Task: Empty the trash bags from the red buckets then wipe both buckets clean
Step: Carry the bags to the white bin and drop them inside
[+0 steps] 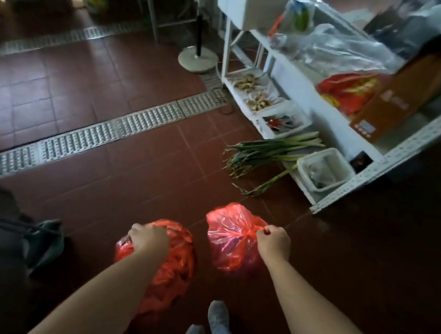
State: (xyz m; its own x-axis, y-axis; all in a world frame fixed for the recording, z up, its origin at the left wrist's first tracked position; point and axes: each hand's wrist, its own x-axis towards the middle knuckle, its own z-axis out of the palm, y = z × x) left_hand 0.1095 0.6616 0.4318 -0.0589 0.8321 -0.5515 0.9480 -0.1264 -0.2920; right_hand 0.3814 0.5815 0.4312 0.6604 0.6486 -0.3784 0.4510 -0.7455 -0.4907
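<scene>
Two full red plastic trash bags hang above the red tiled floor, one in each hand. My left hand [148, 238] grips the gathered top of the left red bag [176, 265], which hangs low near my feet. My right hand [273, 240] pinches the knotted top of the right red bag [229, 238], held a little farther forward. No red bucket shows in this view.
A metal drain grate [103, 135] crosses the floor diagonally ahead. A white shelf rack [336, 119] stands at right with bags, a brown box, ginger and trays; green onions [267, 150] stick out from its bottom shelf. A fan base [196, 58] stands behind. A dark object with a cloth [48, 244] sits at left.
</scene>
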